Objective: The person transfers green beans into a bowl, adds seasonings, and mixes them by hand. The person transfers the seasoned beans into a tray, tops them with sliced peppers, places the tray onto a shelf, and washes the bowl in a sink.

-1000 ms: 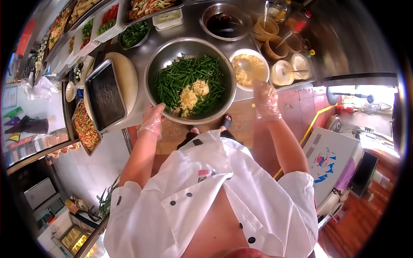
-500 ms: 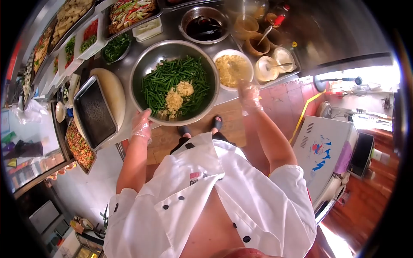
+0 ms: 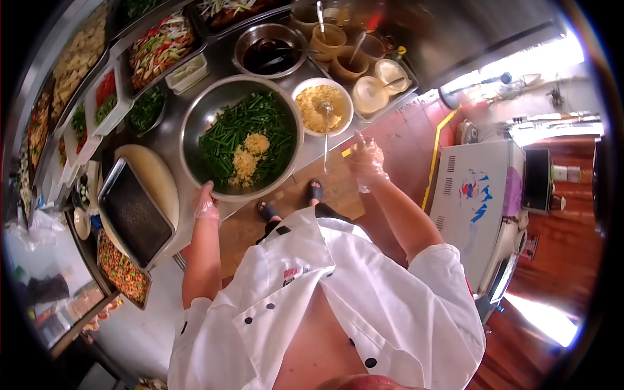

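Cut green stalks [image 3: 227,143] fill a large steel bowl [image 3: 188,140], with two mounds of minced garlic [image 3: 246,166] on top. My left hand [image 3: 206,202], in a clear plastic glove, grips the bowl's rim at its lower left. To the right is a white bowl [image 3: 348,104] of more minced garlic, and a metal spoon [image 3: 326,140] rests in it, its handle sticking out over the counter edge. My gloved right hand [image 3: 367,159] is just right of the handle, apart from it, fingers spread and holding nothing.
Behind the large bowl stands a bowl of dark sauce [image 3: 270,57]. Seasoning pots [image 3: 348,64] stand at the back right. On the left are a black tray [image 3: 135,211] on a round board, a tray of diced vegetables [image 3: 121,269] and several food containers.
My right hand has come off the spoon, whose handle now shows free. The view has shifted, so the counter items appear further left. My left hand stays on the large bowl's rim.
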Tool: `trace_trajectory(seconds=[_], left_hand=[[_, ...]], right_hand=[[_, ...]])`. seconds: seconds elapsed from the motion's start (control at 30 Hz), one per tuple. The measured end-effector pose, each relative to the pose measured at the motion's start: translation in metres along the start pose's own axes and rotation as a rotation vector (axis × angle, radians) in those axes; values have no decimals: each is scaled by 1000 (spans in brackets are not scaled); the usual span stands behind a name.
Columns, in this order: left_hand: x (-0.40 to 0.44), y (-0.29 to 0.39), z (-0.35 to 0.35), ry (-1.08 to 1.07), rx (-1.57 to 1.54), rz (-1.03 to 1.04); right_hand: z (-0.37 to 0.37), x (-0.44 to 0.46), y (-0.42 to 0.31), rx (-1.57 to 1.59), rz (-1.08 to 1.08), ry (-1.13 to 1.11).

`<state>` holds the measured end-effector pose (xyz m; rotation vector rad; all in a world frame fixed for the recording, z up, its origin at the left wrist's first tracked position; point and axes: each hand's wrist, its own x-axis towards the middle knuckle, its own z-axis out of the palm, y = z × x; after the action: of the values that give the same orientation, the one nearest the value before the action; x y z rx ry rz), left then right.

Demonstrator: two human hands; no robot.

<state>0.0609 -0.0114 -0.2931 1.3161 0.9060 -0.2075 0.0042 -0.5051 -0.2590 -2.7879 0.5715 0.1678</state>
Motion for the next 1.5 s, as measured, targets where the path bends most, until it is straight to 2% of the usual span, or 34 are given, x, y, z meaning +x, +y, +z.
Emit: trace_trajectory(seconds=[0.03, 0.07, 0.13, 0.2, 0.23, 0.3, 0.33, 0.37, 0.43, 0.47, 0.53, 0.57, 0.63, 0.67, 0.7, 0.73, 0.77, 0.83, 0.9, 1.0, 1.03, 1.1, 1.13, 1.17, 1.23, 1.27, 1.37, 1.43, 1.5], left_hand=[[6, -3, -5, 3, -2, -5], [12, -6, -11, -15, 16, -14], [13, -9, -19, -83, -58, -18], [-9, -2, -23, -226, -239, -31], [-15, 0, -25, -231, -234, -20], [-29, -1, -31, -206, -132, -63], [-32, -1, -35, -121, -59, -49], [-17, -9, -53, -113, -55, -37], [25, -33, -85, 264, 429, 386], [2, -24, -67, 280, 434, 395], [-87, 10, -5, 428, 547, 885], [-107, 10, 16, 445, 568, 882], [-137, 13, 61, 300, 513, 913], [-153, 15, 86, 280, 637, 929], [-173, 20, 114, 286, 655, 930], [-192, 25, 144, 192, 693, 965], [-205, 28, 168, 99, 726, 999], [-220, 31, 199, 67, 764, 1032], [-225, 34, 219, 28, 800, 1062], [-226, 38, 239, -13, 817, 1060], [-226, 38, 245, -6, 818, 1062], [-227, 37, 257, -28, 808, 1092], [-228, 35, 262, -29, 814, 1120], [-230, 33, 267, -21, 814, 1118], [-234, 28, 274, -64, 807, 1091], [-235, 27, 276, -65, 815, 1146], [-237, 18, 273, -47, 811, 1133], [-236, 12, 268, -33, 776, 1124], [-245, 13, 267, -23, 826, 1123]], right_hand=[[-24, -5, -8, -1, 20, 14], [-53, -11, -12, -128, 92, -68], [-52, 0, 12, 46, 467, 68], [-60, 19, 59, 111, 443, 101], [-66, 34, 77, 178, 405, 134], [-83, 75, 97, 286, 512, 178], [-76, 100, 117, 357, 453, 264], [-75, 130, 133, 367, 416, 247], [-86, 180, 140, 339, 364, 227], [-93, 199, 137, 430, 391, 218], [-106, 225, 127, 603, 412, 189], [-107, 235, 130, 613, 412, 165], [-110, 255, 135, 671, 131, -68], [-108, 257, 131, 615, 137, -58], [-92, 263, 142, 482, -61, -36], [-78, 268, 153, 349, -253, 11], [-84, 264, 145, 350, -185, -102], [-122, 238, 136, 306, -290, -240], [-103, 235, 165, 227, -711, -14], [-130, 226, 167, 580, -448, -40], [-128, 226, 169, 584, -455, -41], [-127, 222, 166, 628, -320, 48], [-131, 216, 159, 681, -188, -46], [-117, 217, 160, 681, -194, -50], [-62, 219, 165, 623, -126, 99], [-50, 223, 167, 564, 1, 86], [-14, 236, 188, 695, -51, 106], [-28, 234, 185, 784, -100, 146], [-67, 227, 177, 935, 195, 21]])
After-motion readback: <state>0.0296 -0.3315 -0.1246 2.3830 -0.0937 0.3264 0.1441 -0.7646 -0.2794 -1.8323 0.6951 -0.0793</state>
